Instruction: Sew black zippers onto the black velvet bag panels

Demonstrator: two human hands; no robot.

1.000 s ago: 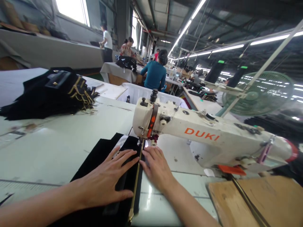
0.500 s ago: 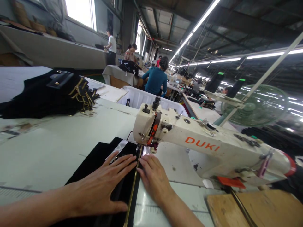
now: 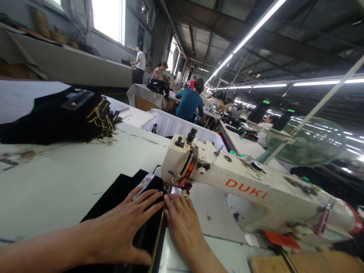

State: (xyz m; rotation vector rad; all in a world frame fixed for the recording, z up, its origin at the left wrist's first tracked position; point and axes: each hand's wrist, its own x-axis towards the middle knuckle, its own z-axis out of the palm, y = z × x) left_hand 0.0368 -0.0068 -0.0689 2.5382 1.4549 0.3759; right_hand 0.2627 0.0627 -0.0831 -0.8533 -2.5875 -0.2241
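Two hands flat, fingers spread, gripping nothing: left hand (image 3: 119, 231) presses black fabric (image 3: 119, 189) on table; right hand (image 3: 182, 223) steadies gold zipper edge (image 3: 157, 235) approx. at needle of sewing machine (image 3: 250, 189). Step: seam feeding; next needs even fwd guidance.

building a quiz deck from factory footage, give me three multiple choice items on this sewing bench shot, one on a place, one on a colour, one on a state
1. Where does the heap of black pieces with gold zip trim lie?
A. far left of the pale worktable
B. under the machine arm
C. on the green fan

2. What colour is the DUKI lettering on the cream sewing machine?
A. blue
B. orange
C. black

3. How is the left hand?
A. clenched in a fist
B. lifted off the bench
C. flat, fingers spread, on the black fabric panel

Answers: A, the heap sits at the table's far left; B, the letters are orange; C, its palm presses the panel, beside the right hand at the gold zip strip.
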